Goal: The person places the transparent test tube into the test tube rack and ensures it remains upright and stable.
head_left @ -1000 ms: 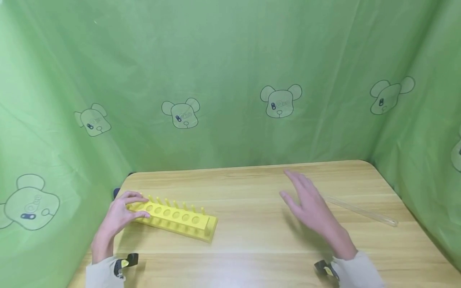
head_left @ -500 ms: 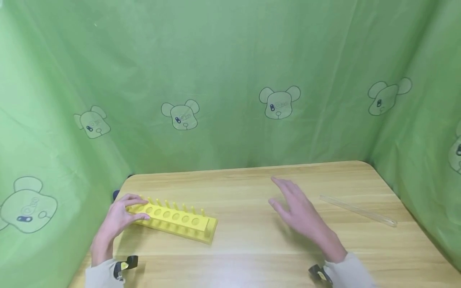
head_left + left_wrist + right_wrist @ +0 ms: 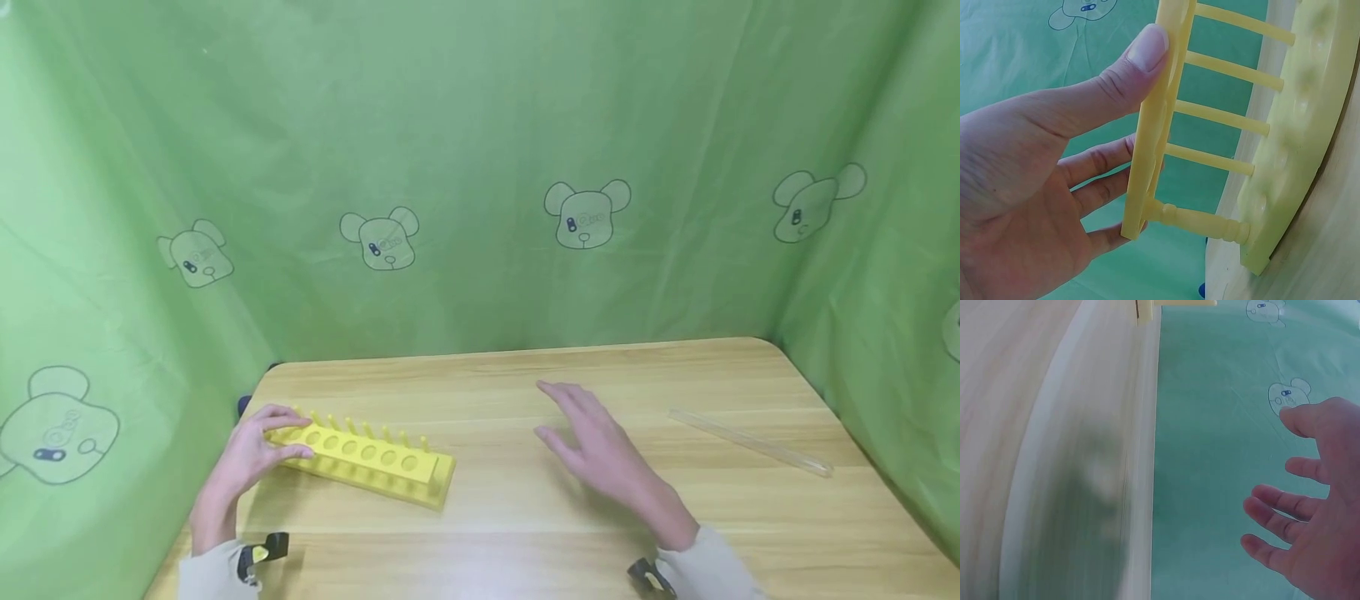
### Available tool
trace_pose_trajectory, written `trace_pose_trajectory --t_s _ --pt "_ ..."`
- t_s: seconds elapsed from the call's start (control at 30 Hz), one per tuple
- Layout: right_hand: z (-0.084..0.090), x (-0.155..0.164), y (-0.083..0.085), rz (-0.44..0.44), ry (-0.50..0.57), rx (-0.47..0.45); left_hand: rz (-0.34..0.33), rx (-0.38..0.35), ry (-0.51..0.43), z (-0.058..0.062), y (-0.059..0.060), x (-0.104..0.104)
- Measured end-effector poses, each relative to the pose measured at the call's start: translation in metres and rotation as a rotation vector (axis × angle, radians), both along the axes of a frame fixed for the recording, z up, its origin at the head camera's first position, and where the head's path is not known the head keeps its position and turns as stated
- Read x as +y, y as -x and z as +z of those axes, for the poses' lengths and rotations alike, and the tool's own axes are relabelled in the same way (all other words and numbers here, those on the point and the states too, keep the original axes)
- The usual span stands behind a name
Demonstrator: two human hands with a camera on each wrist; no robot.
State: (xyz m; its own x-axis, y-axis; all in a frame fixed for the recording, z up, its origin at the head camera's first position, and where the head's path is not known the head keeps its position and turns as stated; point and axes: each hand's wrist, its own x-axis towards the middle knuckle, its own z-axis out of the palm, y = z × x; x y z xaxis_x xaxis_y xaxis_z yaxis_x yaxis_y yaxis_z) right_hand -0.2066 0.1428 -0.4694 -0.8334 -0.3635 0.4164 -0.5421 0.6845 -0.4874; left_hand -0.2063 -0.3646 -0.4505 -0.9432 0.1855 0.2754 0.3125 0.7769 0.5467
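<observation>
A yellow test-tube rack (image 3: 367, 457) with a row of round holes stands on the wooden table (image 3: 525, 517) at the left. My left hand (image 3: 251, 450) grips its left end, thumb on the top plate (image 3: 1160, 119) and fingers behind it. My right hand (image 3: 592, 446) hovers over the table's middle with fingers spread and holds nothing; in the right wrist view the right hand (image 3: 1310, 512) shows open against the green cloth. A clear glass tube (image 3: 750, 442) lies flat on the table at the right, apart from both hands.
Green cloth with bear prints (image 3: 480, 167) walls the table on the back and both sides. Small black-and-yellow clips (image 3: 262, 548) sit at each wrist near the front edge.
My right hand has drifted left, away from the glass tube and toward the rack. The left hand and rack have stayed put.
</observation>
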Motion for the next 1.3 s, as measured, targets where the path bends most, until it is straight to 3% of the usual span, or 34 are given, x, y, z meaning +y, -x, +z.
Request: trace_pose_trajectory --t_s 0.2,0.5,0.8,1.3 --pt "0.002 -0.01 -0.002 0.018 0.006 0.002 0.001 -0.013 -0.01 -0.002 0.002 -0.002" --pt "-0.001 -0.021 -0.005 0.036 -0.026 0.023 -0.011 0.032 -0.002 -0.003 0.001 -0.001" --pt "-0.001 -0.036 -0.006 0.075 -0.034 0.064 -0.01 0.003 -0.014 -0.001 0.0 -0.001" --pt "-0.002 -0.062 -0.009 0.151 0.0 0.085 -0.016 -0.004 -0.036 -0.008 0.004 -0.006"
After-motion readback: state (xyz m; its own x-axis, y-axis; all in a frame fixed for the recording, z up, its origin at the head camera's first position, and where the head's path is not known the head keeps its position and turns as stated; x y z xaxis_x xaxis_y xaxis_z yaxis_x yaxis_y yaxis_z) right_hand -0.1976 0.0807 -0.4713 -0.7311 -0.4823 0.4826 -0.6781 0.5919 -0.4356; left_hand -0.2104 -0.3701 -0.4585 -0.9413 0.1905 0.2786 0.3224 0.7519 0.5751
